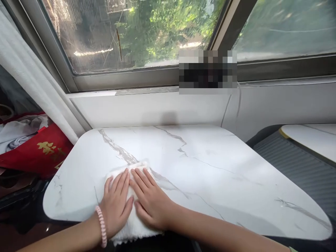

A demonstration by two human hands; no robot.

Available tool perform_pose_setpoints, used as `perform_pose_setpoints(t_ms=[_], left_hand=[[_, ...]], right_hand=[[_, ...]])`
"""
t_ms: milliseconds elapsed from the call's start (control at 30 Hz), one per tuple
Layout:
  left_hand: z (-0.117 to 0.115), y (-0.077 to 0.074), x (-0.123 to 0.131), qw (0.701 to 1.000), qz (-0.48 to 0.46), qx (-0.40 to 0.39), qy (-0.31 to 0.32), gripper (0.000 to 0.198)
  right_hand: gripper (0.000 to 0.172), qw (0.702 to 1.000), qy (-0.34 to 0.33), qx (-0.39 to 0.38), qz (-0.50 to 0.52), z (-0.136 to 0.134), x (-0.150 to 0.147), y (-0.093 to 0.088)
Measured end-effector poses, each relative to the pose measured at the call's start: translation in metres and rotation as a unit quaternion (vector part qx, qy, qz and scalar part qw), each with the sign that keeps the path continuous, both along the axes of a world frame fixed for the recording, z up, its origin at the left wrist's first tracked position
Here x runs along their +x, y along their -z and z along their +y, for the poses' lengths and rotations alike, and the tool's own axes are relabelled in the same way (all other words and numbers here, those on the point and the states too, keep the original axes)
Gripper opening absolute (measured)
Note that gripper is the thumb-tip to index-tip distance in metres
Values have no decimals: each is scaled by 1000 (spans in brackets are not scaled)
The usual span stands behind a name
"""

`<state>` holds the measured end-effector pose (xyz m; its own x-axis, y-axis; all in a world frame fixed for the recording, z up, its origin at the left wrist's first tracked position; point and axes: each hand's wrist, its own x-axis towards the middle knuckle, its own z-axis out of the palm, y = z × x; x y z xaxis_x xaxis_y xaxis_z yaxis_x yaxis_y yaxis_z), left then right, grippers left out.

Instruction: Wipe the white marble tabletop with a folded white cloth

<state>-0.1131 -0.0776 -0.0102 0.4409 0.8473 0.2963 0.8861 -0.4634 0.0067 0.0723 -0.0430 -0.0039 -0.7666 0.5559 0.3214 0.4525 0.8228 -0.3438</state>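
A fluffy white cloth (141, 229) lies on the white marble-patterned table (199, 164), its lower end reaching past the front edge. Both hands rest flat on it, side by side, fingers pointing away from me. My left hand (117, 201) has its fingers stretched out on the cloth's left part, and a pink coiled band circles that wrist. Beside it, my right hand (151, 199) lies palm down with fingers extended, its fingertips near the cloth's far edge. The palms hide the middle of the cloth.
Behind the table is a white wall (126, 108) below a metal-framed window (128, 79). A white curtain (39, 77) and a red bag (42, 150) with clothes are at the left. At the right is a grey ribbed surface (288, 161). A cable hangs by the wall.
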Motion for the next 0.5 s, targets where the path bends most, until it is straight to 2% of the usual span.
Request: perform_pose_setpoints(t_ms=[100, 233, 367, 433, 500], left_hand=[[32, 2, 16, 1000, -2, -12, 15, 62], [115, 3, 37, 997, -5, -54, 53, 55], [200, 0, 59, 997, -16, -74, 16, 49], [231, -1, 69, 997, -13, -76, -1, 48], [252, -1, 76, 997, -7, -82, -10, 47]], right_hand=[[57, 997, 69, -44, -14, 20, 5, 3], [59, 976, 190, -94, -44, 84, 10, 6], [51, 960, 276, -45, -24, 156, 17, 11], [47, 953, 301, -27, -15, 186, 20, 13], [45, 950, 313, -16, -7, 208, 23, 14]])
